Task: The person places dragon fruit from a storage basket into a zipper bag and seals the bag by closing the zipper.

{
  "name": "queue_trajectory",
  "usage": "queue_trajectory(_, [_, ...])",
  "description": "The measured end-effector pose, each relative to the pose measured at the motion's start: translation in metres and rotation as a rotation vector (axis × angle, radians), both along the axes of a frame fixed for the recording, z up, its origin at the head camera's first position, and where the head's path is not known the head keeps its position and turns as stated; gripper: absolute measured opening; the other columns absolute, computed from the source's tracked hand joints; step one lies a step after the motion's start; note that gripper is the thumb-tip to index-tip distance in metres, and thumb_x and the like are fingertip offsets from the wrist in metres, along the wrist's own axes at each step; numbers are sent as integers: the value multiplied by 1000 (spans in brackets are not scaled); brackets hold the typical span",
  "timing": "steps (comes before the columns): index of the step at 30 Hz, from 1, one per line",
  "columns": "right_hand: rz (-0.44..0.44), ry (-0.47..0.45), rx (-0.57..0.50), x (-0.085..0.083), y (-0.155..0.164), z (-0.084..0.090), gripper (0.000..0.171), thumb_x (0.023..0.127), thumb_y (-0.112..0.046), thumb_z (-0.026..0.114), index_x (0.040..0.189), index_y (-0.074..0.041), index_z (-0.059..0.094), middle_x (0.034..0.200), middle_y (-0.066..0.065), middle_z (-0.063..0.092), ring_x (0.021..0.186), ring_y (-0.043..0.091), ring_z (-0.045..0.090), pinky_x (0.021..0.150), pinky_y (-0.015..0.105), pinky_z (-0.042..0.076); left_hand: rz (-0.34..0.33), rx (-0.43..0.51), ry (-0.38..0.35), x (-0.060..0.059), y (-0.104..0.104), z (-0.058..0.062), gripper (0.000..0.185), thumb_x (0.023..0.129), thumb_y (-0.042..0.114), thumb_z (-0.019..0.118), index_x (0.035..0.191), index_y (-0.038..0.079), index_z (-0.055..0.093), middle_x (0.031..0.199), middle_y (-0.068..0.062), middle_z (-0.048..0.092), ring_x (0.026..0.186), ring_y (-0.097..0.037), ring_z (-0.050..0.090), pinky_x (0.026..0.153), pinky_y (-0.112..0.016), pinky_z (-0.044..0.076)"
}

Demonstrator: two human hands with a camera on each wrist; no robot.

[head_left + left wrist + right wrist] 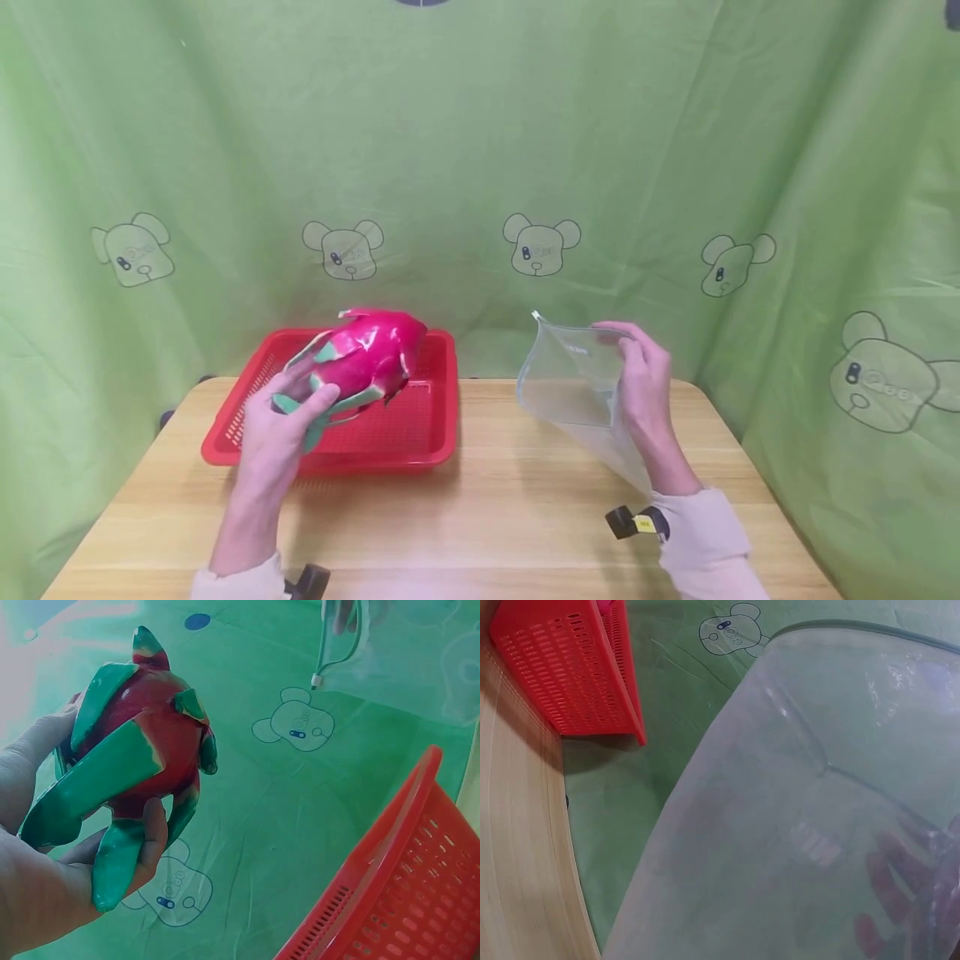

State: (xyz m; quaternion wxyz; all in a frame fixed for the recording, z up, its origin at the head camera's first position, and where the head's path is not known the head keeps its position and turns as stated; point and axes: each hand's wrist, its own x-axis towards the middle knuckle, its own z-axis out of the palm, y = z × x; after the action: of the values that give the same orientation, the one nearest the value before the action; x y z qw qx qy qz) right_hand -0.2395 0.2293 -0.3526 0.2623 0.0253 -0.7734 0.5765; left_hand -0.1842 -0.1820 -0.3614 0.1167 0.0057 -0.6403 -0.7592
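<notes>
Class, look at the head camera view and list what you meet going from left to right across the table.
Red basket → left hand holding the dragon fruit above the basket → bare wooden table → clear zip bag → right hand gripping the bag.

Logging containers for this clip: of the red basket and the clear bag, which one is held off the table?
The clear bag: the right hand grips its edge and holds it up, while the red basket rests on the wooden table.
</notes>
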Motion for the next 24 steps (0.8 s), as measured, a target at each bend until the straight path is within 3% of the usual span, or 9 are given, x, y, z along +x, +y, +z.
queue_trajectory(1, [-1,-2,5,0,0,0,43,105,-11,32,124,-5,70,121,12,69,39,11,29,79,29,44,10,-10,-7,0,1,0,55,93,13,77,144,4,57,123,-4,68,113,-22,64,87,-28,59])
queue_trajectory(5, [-2,-10,19,1,-1,-2,43,105,-11,33,124,-7,71,121,10,69,38,10,29,43,24,36,23,-18,-9,-2,6,-2,50,92,12,78,139,1,61,125,-6,64,108,-21,66,84,-29,60])
queue_trajectory(8, [6,-1,22,1,-2,-3,43,105,-10,33,123,-7,71,120,11,69,38,8,28,32,26,26,18,-5,9,-3,10,-3,47,93,11,77,136,1,63,129,-8,57,104,-20,69,83,-29,61])
queue_trajectory(13, [17,26,25,1,-2,-5,41,105,-8,34,122,-5,71,120,12,70,38,7,27,32,25,24,12,-1,20,-3,15,-3,46,93,11,77,136,1,63,130,-9,53,101,-20,71,82,-29,61])
queue_trajectory(19, [30,35,28,2,-2,-7,41,106,-9,34,122,-5,71,120,13,70,37,7,28,32,24,25,-51,-3,37,-5,23,-7,47,92,10,78,136,3,63,120,-13,66,100,-24,73,79,-34,62])
queue_trajectory(22, [30,32,39,2,-2,-8,41,106,-10,34,122,-6,71,120,14,70,37,7,28,35,24,28,-59,-45,36,-7,28,-10,47,90,13,81,134,5,66,109,-13,71,88,-21,74,66,-26,61])
queue_trajectory(24, [32,31,48,2,-2,-9,41,107,-10,34,122,-6,71,120,14,70,37,7,28,35,24,28,-43,-96,23,-8,30,-12,46,88,18,83,131,9,69,99,-9,69,73,-15,68,53,-19,51])
